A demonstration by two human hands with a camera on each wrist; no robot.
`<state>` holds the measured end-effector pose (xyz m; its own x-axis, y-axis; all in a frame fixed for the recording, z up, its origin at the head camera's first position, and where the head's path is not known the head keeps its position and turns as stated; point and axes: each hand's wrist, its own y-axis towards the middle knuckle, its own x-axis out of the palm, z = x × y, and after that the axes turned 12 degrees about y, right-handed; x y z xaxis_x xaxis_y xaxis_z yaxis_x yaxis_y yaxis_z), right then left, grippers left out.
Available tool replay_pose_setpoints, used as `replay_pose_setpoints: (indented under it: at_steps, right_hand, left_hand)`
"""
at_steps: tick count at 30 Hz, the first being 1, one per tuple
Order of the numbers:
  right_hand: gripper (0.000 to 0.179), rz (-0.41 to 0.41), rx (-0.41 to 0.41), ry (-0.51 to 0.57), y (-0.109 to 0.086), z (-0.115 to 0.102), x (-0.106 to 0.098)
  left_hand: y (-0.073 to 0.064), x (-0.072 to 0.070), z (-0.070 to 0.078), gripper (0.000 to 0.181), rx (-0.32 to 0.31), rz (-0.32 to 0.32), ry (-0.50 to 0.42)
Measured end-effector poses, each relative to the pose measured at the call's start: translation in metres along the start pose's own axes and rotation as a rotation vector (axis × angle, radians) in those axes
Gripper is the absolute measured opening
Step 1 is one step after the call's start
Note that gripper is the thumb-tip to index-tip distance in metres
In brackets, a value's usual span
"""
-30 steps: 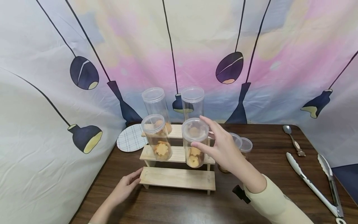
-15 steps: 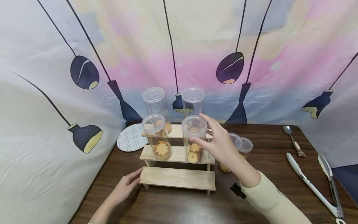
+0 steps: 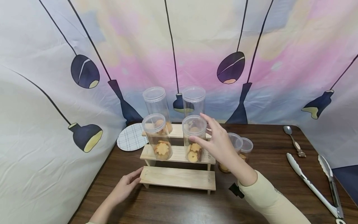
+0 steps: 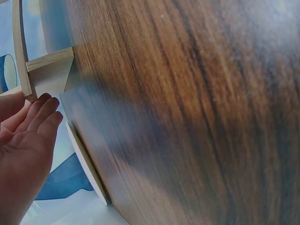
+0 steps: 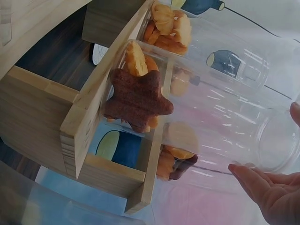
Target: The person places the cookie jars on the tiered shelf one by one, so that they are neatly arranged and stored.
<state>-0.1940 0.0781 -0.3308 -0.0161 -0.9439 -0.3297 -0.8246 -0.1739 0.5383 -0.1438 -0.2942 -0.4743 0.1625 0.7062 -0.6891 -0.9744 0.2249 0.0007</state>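
My right hand (image 3: 216, 141) holds a clear lidded jar (image 3: 194, 140) near its top, thumb at the front and fingers at the far side. The jar stands upright at the right of the middle tier of a wooden three-tier stand (image 3: 177, 178). Flower-shaped and ring biscuits lie in its bottom; the right wrist view adds a dark star-shaped biscuit (image 5: 138, 98). To its left is a matching jar (image 3: 157, 137) of biscuits. My left hand (image 3: 124, 188) grips the left end of the lowest tier, with thumb and fingers at the board (image 4: 21, 51) in the left wrist view.
Two more tall jars (image 3: 155, 105) stand on the top tier. Smaller lidded jars (image 3: 246, 145) sit right of the stand, partly behind my right arm. A round checked plate (image 3: 131, 138) lies back left. Tongs (image 3: 310, 183) and a spoon (image 3: 293, 140) lie at the right.
The jar in my right hand has shifted slightly back onto the middle tier, then stayed almost still. My left hand has stayed at the lowest tier's end.
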Motion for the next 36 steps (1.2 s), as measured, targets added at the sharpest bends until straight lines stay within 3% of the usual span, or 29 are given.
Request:
replay_pose_setpoints:
  at_steps: [22,36]
  right_hand:
    - [0.085,-0.004,0.025,-0.052,0.003,0.001,0.004]
    - [0.088,0.017,0.014,-0.089,-0.008,0.002,-0.003]
  left_hand:
    - [0.000,0.000,0.003,0.042,-0.002,0.002,0.007]
    - [-0.001,-0.001,0.002,0.042,-0.007,0.006,0.004]
